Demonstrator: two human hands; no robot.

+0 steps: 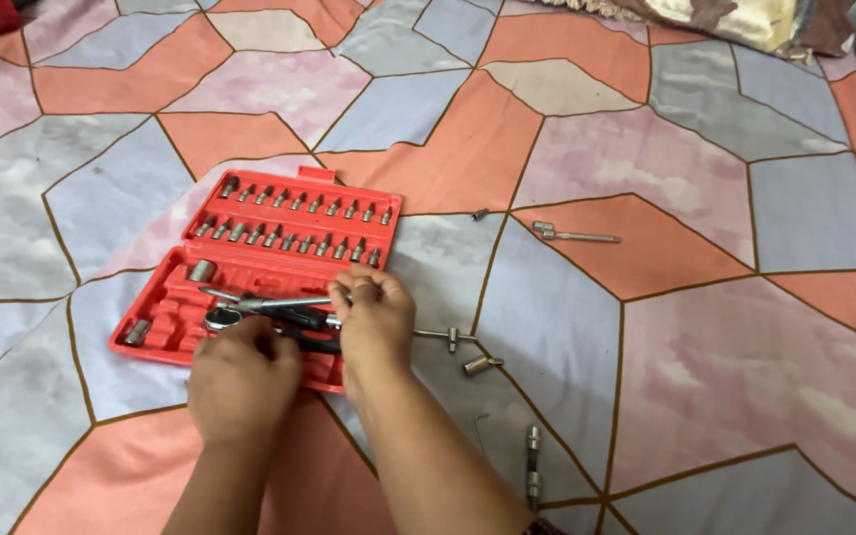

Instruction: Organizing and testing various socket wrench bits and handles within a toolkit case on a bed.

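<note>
at the far left, on a bedspread (725,119) patterned in orange, pink and grey-blue shapes, lies an open red socket-set case (250,272). its lid half holds two rows of small sockets (294,223); the lower half has a larger socket (201,269) near its upper left and another socket (137,332) at its lower left corner.

the left hand (242,381) rests over the near edge of the case, palm down, fingers curled onto the ratchet handle (279,319), whose round chrome head (220,319) shows just left of the fingertips. the black grip of the ratchet runs to the right under both hands. how tightly the left hand closes on it cannot be told, since the fingers hide the contact.

just to the right, the right hand (374,322) reaches over the case's right end, fingers bent and pinched at the tips on something small that cannot be made out, right at the end of a thin chrome bar (279,301) lying above the ratchet.

further right, on the bedspread, a sliding t-bar (445,337) pokes out from beneath the right hand, with a loose socket (481,365) just below it. a universal joint piece (533,466) lies near the bottom edge. higher up are a tiny bit (480,214) and an extension bar (575,235), both well apart from the hands.
</note>
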